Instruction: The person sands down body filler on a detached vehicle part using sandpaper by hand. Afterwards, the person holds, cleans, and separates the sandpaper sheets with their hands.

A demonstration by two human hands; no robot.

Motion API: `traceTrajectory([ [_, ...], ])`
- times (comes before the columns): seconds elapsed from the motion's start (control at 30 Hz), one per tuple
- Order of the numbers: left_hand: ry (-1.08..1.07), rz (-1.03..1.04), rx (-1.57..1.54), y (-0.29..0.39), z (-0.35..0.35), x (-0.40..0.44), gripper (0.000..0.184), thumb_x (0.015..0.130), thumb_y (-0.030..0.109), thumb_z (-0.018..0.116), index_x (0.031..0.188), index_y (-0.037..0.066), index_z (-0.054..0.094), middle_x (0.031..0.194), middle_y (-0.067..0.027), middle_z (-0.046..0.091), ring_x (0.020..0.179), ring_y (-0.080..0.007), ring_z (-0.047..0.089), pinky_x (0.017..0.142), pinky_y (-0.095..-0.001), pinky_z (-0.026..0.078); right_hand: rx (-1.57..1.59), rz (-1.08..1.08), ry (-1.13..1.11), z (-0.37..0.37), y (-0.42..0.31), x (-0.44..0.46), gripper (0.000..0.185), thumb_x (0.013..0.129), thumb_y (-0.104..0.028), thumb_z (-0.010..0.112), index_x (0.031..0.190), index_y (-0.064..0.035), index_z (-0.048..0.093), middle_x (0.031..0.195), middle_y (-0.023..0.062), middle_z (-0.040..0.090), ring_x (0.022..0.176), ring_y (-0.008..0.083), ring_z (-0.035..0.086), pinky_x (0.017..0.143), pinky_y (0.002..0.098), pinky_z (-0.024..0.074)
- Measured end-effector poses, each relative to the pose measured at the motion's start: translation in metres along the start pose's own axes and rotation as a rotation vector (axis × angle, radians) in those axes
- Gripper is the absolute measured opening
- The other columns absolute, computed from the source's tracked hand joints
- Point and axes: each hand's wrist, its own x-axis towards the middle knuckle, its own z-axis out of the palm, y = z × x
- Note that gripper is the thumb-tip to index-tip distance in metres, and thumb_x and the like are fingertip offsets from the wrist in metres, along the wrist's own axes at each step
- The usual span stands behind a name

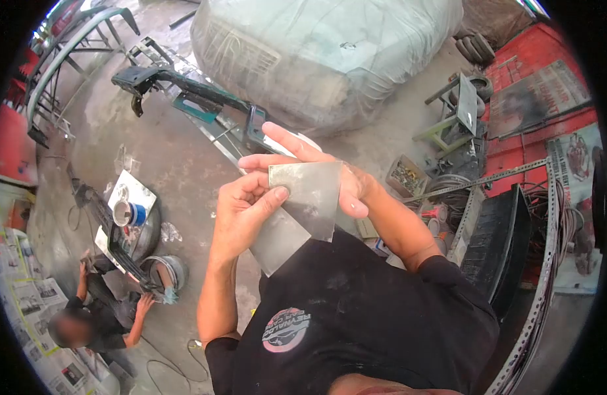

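My left hand [241, 214] is closed, its thumb pressing on a thin, flat grey sheet [310, 191] that looks like sandpaper. A second grey flap or sheet [280, 240] sticks out below the thumb; whether the two are one folded piece I cannot tell. Behind the upper sheet lies my right hand [346, 184], fingers stretched out to the upper left and thumb apart at the sheet's right edge. The sheet covers much of its palm. Both hands are in front of my black shirt [369, 309].
A plastic-covered car [329, 59] stands ahead, with a black bumper part [191, 85] before it. At lower left a co-worker [99, 316] crouches by a bucket [165, 273] and a blue-banded can [129, 212]. On the right are a metal rack [547, 243] and a small stand [458, 108].
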Motion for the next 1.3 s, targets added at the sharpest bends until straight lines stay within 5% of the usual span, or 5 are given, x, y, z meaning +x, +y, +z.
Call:
traceTrajectory([
  [0.37,0.032,0.060,-0.076,-0.002,-0.008,-0.002,0.007,0.096,0.007,0.073,0.099,0.000,0.073,0.088,0.0012,0.072,0.077,-0.0025,0.061,0.068,-0.0189,0.045,-0.080,0.018,0.040,-0.008,-0.001,-0.004,0.178,0.037,-0.069,0.097,0.169,-0.0131,-0.009,0.170,0.0265,0.024,0.154,0.0386,0.034,0.126,0.0538,0.0237],
  [0.5,0.217,0.151,-0.069,-0.001,-0.021,-0.003,0.009,0.097,0.005,0.073,0.103,-0.001,0.071,0.088,0.0026,0.071,0.076,-0.0017,0.058,0.068,-0.0183,0.043,-0.139,-0.003,0.001,-0.010,0.001,-0.008,0.175,0.047,-0.070,0.096,0.167,-0.0036,-0.012,0.168,0.0152,0.030,0.156,0.0270,0.028,0.128,0.0453,0.0196],
  [0.9,0.356,0.224,0.080,0.013,-0.031,-0.008,0.011,0.097,0.008,0.075,0.101,-0.001,0.072,0.082,0.0067,0.064,0.069,0.0003,0.050,0.062,-0.0174,0.036,-0.914,0.060,0.005,-0.032,0.005,-0.025,0.144,0.063,-0.085,0.076,0.161,0.0077,0.026,0.167,0.0157,0.035,0.152,0.0249,0.035,0.124,0.0415,0.0283],
  [0.97,0.362,0.187,0.105,0.011,-0.031,-0.006,0.012,0.097,0.009,0.076,0.101,-0.001,0.072,0.082,0.0061,0.065,0.070,-0.0003,0.051,0.062,-0.0178,0.037,-0.884,0.033,-0.024,-0.026,0.000,-0.021,0.139,0.064,-0.066,0.089,0.163,0.0075,0.023,0.166,0.0193,0.038,0.152,0.0244,0.036,0.125,0.0409,0.0290],
  [1.3,0.262,0.133,0.099,0.001,-0.029,-0.001,0.011,0.098,0.009,0.075,0.101,-0.001,0.072,0.086,0.0044,0.069,0.074,-0.0005,0.056,0.066,-0.0179,0.041,-0.988,0.087,0.008,-0.020,-0.002,-0.015,0.118,0.071,-0.061,0.088,0.154,0.0075,0.040,0.159,0.0188,0.047,0.148,0.0275,0.043,0.123,0.0412,0.0318],
])
